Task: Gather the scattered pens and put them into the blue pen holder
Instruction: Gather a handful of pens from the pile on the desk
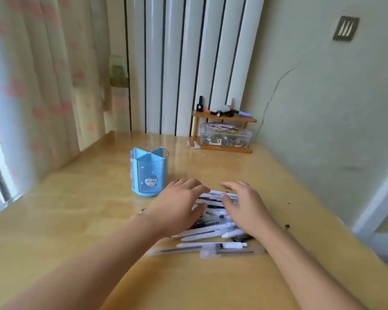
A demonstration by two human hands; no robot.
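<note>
Desk (76,220): glossy yellow wood, set in room corner. Far left: curtain (43,86) with pink hearts. Far centre: white ribbed radiator (177,63). Blue pen holder (148,172): left of centre, upright, divided compartments, no pens inside. Pens (211,233): heap at centre, right of holder. Left hand (179,206) and right hand (244,206): grip wide, fingers flat over heap. Far right: wooden shelf (224,130) with clear box (225,135) of small items.

place: someone's bedroom or study at home
giveaways: heart-print curtain (38,86) left of the wooden desk (76,209), little shelf (224,119) of knick-knacks at its back
</note>
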